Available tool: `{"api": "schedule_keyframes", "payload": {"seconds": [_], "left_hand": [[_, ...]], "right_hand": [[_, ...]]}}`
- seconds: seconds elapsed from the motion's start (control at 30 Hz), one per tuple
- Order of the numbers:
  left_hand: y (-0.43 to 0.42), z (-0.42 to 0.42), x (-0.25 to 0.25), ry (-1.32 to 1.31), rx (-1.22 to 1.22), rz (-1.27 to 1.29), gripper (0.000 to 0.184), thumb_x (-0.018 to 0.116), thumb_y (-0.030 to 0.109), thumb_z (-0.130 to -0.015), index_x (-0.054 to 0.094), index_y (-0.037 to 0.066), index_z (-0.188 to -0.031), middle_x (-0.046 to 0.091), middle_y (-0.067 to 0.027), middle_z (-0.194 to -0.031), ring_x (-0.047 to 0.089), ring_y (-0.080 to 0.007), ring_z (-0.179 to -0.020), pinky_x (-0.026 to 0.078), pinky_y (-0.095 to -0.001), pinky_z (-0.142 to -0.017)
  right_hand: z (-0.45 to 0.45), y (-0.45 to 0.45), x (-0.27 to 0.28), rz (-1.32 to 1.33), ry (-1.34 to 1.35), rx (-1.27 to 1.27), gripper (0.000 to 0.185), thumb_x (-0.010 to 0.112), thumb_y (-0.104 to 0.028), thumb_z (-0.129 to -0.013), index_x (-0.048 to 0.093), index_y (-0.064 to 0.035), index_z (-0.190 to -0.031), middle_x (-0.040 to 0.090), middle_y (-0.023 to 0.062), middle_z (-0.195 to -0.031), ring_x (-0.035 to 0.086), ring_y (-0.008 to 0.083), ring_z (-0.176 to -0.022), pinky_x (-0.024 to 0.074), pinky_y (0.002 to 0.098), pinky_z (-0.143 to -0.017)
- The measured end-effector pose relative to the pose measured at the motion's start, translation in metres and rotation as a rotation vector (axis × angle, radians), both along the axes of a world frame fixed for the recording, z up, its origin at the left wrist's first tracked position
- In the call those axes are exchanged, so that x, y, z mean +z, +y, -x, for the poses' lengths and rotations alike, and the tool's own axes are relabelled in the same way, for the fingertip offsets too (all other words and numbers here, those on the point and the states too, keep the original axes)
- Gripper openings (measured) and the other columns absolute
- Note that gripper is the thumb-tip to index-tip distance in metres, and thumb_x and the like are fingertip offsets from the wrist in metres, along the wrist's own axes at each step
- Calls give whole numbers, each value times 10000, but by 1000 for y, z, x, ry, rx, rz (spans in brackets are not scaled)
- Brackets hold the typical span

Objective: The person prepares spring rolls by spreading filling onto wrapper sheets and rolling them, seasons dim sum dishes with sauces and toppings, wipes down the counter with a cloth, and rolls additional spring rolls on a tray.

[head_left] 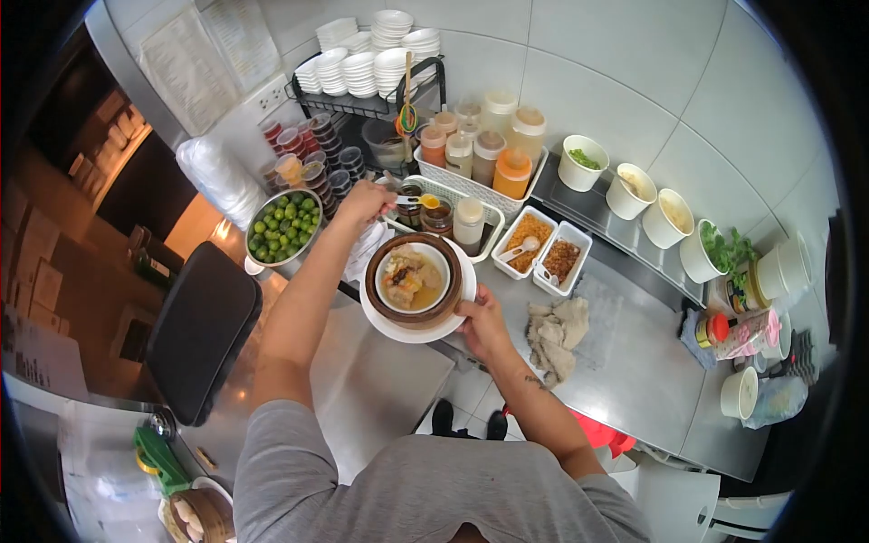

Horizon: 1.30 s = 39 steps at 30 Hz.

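Observation:
My left hand (pixel 367 201) is closed on the handle of a small white spoon (pixel 407 200). An orange-yellow sauce (pixel 428 201) fills the spoon's tip, which hovers over the open dark jars (pixel 437 222). My right hand (pixel 485 319) grips the right rim of a white plate (pixel 389 328), thumb on top. On that plate stands a round bamboo steamer (pixel 373 271), and inside it sits a white bowl (pixel 441 262). Pale food pieces in yellowish broth (pixel 412 282) show in the bowl.
A pot of green limes (pixel 285 226) is at left. Squeeze bottles (pixel 513 172) fill a white basket behind. Two white tubs of toppings (pixel 527 242) stand right of the jars, near a crumpled cloth (pixel 558 337). White tubs (pixel 584 163) line the right shelf.

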<state>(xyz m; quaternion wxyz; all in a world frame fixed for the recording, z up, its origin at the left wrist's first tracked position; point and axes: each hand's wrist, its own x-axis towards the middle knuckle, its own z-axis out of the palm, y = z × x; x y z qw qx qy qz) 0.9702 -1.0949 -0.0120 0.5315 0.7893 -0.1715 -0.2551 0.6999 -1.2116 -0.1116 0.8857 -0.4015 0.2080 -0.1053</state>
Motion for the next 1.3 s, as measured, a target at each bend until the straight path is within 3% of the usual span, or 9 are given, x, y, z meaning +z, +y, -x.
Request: {"api": "schedule_keyframes", "payload": {"seconds": [0.5,0.6,0.7,0.8,0.9,1.1,1.2,1.23,1.3], "left_hand": [[45,22,44,175,38,290,150,667,100,-841,618,30,-718,534,1,-604,410,-56,-459,273,-214,-381],[77,55,73,52,5,178,145,633,120,-894,624,45,-771,547,18,-642,474,-67,-528,337,-218,-446],[112,87,76,-413,-69,8,172,634,116,-902,599,19,-763,559,-2,-686,500,-87,-609,391,-271,-543],[134,148,107,-875,-91,-218,160,640,78,-886,572,-13,-773,555,-54,-731,516,-174,-671,412,-331,-627],[157,184,111,-1110,-46,-213,98,655,24,-844,585,-27,-797,521,-105,-743,515,-263,-694,420,-347,-645],[192,247,96,-1314,82,-353,81,680,0,-777,608,0,-813,566,-115,-811,551,-305,-761,448,-398,-631],[207,261,74,-1149,44,-372,73,672,-17,-766,615,4,-806,549,-127,-783,526,-317,-719,456,-392,-619],[218,257,57,-1071,176,-317,47,651,22,-820,614,14,-792,547,-85,-691,513,-239,-620,430,-342,-576],[238,244,46,-536,453,-114,115,628,71,-868,610,20,-766,540,-40,-641,488,-167,-567,389,-300,-541]], "right_hand": [[-24,4,11,4,4,-12,376,560,86,-717,530,-27,-1074,642,78,-961,683,199,-755,626,379,-586],[-27,4,7,16,-9,32,381,555,94,-715,531,-25,-1076,644,82,-955,685,202,-741,628,380,-587],[-25,11,9,1,-12,53,378,546,110,-712,534,-18,-1067,645,86,-948,685,204,-740,629,382,-591],[-18,25,8,-10,-15,62,396,544,108,-719,549,-8,-1097,660,101,-940,689,206,-722,621,355,-572],[-11,35,-1,-27,-27,141,382,545,115,-717,548,-7,-1079,651,102,-958,687,208,-755,624,374,-611],[-2,67,-12,-81,-5,312,388,558,104,-717,562,-14,-1086,651,93,-981,690,210,-807,625,396,-666],[-1,84,-13,-90,13,370,416,565,85,-716,570,-22,-1118,655,88,-985,692,205,-815,624,385,-661],[0,89,-17,-93,21,386,427,568,78,-716,571,-25,-1130,657,85,-986,693,203,-818,624,380,-657],[-1,95,-26,-46,33,448,424,573,62,-714,573,-27,-1129,656,84,-984,691,201,-806,619,370,-639]]}}
